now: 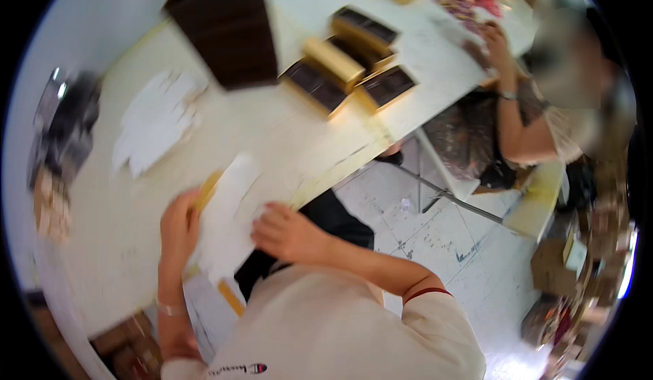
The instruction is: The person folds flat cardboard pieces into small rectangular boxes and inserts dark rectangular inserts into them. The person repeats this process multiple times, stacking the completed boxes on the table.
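Note:
My left hand [179,225] is closed at the table's near edge, its fingers around a narrow gold-yellow strip [209,188]. Beside that strip a white sheet [228,210] lies across the table in front of me. My right hand [289,234] rests at the sheet's right side, over the table edge, its fingers stretched out and slightly blurred. Whether the strip and the sheet are joined, I cannot tell. Below my hands, near my lap, another white piece [201,305] with a gold-yellow strip [231,298] shows partly.
Several gold boxes with dark tops [316,89] stand farther back on the white table [272,135]. A tall dark brown box [228,30] is left of them, and a pile of white pieces [160,118] lies nearer. A co-worker [527,128] sits at right, among cartons [558,264].

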Demonstrator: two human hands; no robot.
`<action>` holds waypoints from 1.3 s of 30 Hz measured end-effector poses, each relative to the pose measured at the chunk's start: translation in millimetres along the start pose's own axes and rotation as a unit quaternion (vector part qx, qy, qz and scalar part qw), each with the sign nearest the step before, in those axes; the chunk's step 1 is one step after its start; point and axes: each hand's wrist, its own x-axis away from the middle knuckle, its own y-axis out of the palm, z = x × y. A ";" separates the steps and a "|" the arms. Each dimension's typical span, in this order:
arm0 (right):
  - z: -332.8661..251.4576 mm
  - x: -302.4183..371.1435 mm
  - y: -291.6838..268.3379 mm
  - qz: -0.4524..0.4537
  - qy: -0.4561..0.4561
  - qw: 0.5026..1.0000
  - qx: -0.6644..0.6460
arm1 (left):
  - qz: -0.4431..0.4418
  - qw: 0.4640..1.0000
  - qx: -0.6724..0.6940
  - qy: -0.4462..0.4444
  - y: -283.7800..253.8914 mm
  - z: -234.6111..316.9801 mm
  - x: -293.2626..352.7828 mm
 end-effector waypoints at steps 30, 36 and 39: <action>-22.3 -24.9 11.9 -0.044 -0.005 0.998 0.033 | -0.198 0.980 0.009 0.026 -28.7 58.6 10.8; -6.9 -59.0 22.2 -0.145 0.106 0.984 -0.018 | -0.138 0.990 -0.012 0.019 -12.8 35.8 23.6; 0.1 -64.2 10.1 -0.110 0.161 0.981 -0.002 | -0.082 0.996 0.005 -0.017 -9.9 36.8 27.8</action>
